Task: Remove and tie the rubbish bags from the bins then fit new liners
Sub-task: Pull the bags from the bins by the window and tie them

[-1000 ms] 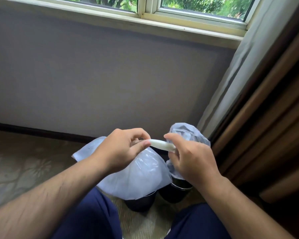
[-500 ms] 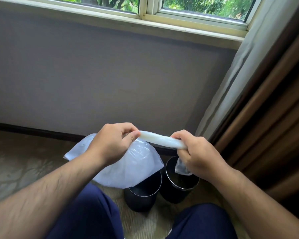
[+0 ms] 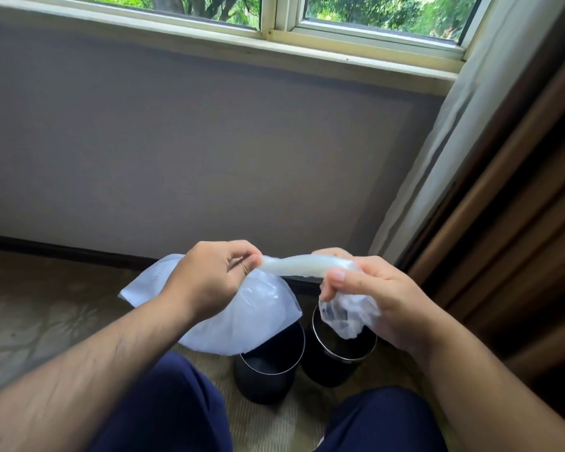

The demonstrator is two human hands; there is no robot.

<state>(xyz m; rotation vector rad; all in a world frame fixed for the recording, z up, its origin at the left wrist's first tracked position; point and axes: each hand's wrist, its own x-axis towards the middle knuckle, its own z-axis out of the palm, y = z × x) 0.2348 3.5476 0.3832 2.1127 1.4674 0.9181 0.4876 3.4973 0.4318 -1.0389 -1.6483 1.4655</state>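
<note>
Translucent white plastic is stretching between both hands: a thin rubbish bag whose neck is being drawn out into a taut twisted rope, presumably so it can be knotted. The left hand is pinching the rope's nine o'clock end between thumb and curled fingers, with the bag's puffed body hanging below it toward six o'clock, apart from the floor. The right hand is closing around the three o'clock end, thumb pressing down, a crumpled tail of film spilling from under its fingers. Holding the two ends apart is keeping the twist tight and the mouth sealed. Two round black bins with bright metal rims are standing touching on the patterned carpet beneath, the left bin partly hidden by the bag and the right bin at five o'clock of it; both look unlined, so new liners are probably still to come.
</note>
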